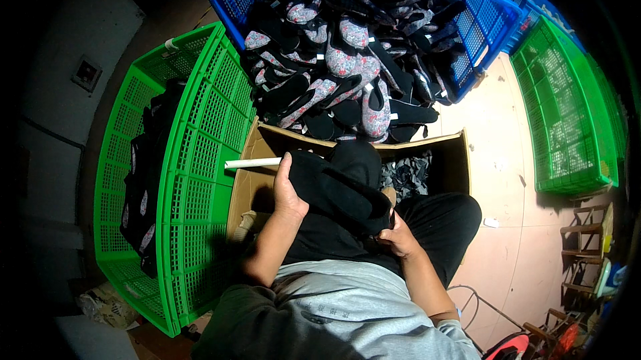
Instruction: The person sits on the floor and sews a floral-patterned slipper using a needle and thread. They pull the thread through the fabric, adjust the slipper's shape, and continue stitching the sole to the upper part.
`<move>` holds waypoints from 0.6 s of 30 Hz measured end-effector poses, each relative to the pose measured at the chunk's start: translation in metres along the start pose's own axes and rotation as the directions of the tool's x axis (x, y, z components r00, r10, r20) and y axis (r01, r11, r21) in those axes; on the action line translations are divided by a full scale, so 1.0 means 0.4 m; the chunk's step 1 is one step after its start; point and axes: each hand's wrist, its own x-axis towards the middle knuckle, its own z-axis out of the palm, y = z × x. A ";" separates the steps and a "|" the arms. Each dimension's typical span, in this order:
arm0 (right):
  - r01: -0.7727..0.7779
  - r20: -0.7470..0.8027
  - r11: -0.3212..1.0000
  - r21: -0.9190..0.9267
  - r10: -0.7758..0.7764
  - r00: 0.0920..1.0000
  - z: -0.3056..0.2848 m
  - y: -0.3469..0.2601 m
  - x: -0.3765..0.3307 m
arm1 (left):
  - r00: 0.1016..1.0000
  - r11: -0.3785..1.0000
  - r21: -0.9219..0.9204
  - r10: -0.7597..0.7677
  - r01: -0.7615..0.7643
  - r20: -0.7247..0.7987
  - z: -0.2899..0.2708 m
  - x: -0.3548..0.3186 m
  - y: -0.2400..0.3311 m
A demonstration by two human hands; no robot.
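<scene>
Black cloth shoe (337,186) rests over the lap, left hand (286,193) and right hand (398,236) clasping opposite ends to steady it above the cardboard box (257,186).

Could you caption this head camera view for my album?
Both hands, left and right, hold a black shoe over a cardboard box.

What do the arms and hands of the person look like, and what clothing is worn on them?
Both forearms are bare to the elbow region, entering from the lower edge. The left hand and the right hand wear no gloves, and no watch or ring is visible. The grey top, with a small dark marking on the chest, has short sleeves. Dark trousers cover the legs.
</scene>
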 end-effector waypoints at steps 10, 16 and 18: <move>0.004 0.022 0.999 -0.032 -0.003 1.000 0.011 -0.004 0.001 | 1.000 1.000 -0.001 -0.019 0.019 0.015 -0.008 0.008 0.005; 0.009 0.018 0.999 -0.042 -0.009 1.000 0.007 -0.004 -0.002 | 0.998 0.999 -0.023 -0.034 0.035 0.050 0.000 0.000 0.005; 0.006 0.013 0.999 -0.034 -0.006 1.000 0.003 -0.001 0.000 | 0.999 0.999 -0.037 -0.015 0.016 0.047 0.009 -0.015 -0.007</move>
